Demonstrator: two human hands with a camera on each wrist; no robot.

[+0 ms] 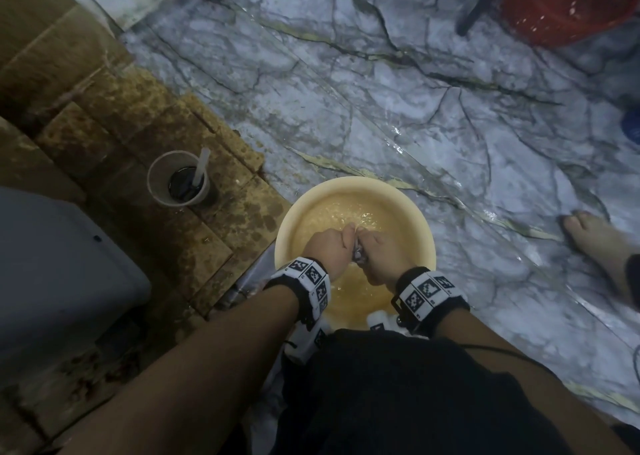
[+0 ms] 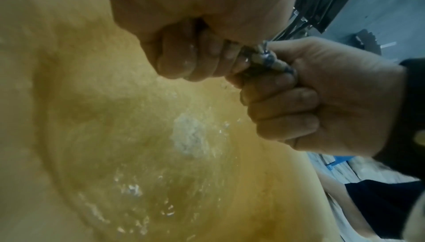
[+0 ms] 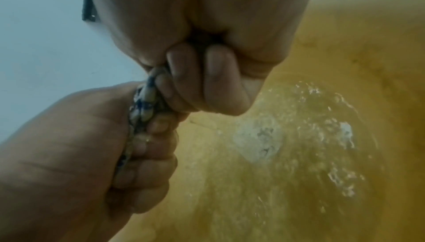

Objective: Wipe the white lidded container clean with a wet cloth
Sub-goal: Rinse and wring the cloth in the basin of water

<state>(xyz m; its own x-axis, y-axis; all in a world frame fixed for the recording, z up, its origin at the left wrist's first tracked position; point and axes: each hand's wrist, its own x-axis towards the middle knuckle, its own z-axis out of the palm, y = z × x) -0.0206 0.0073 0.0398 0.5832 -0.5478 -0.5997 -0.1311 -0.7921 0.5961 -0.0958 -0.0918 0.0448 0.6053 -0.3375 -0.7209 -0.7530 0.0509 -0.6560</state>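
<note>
I have both fists, left hand (image 1: 330, 250) and right hand (image 1: 377, 259), clenched tight on the twisted cloth (image 2: 266, 62) above the basin (image 1: 294, 219). Under-wringing risks drips; the white container isn't clearly visible.

Two hands, left hand (image 1: 327, 248) and right hand (image 1: 379, 255), one twisted cloth (image 1: 358, 254), one yellow basin (image 1: 287, 233), one cup (image 1: 162, 191), one red basket (image 1: 568, 8), one bare foot (image 1: 595, 236)
</note>
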